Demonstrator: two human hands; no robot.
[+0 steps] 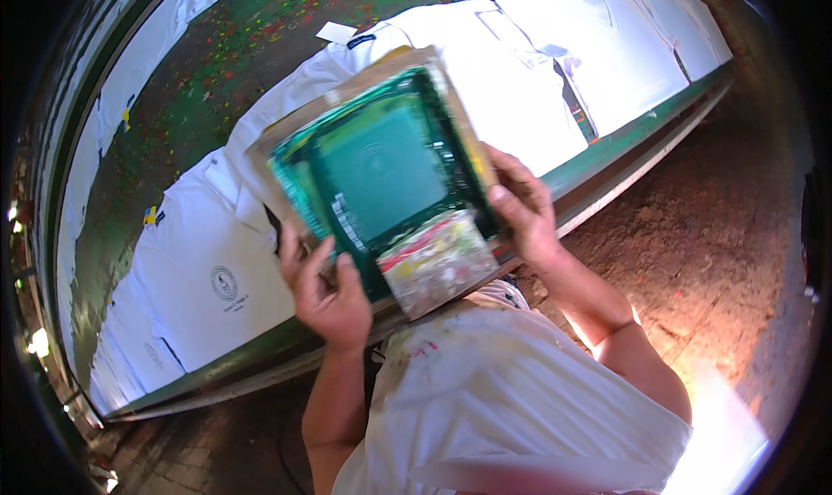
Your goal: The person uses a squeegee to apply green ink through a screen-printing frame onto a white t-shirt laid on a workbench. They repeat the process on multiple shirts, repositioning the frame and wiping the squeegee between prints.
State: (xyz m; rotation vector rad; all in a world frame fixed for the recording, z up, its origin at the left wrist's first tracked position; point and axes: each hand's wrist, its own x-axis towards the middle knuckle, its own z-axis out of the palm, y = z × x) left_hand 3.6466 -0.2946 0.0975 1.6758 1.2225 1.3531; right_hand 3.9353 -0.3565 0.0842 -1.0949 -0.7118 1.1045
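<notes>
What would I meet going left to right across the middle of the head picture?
Round dark print on a white cloth shirt → brown-edged green rectangular screen → right hand's fingers → rough reddish-brown floor

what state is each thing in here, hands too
Left hand: curled at the framed screen's lower left edge
Right hand: gripping its right edge
Framed screen: held up, slanted in view, green-stained
Paint-smeared block: lying against the screen's near end
Shirt at left: laid flat, dark emblem printed
Shirts at right: laid flat, no emblem visible
Table: speckled with paint
</notes>
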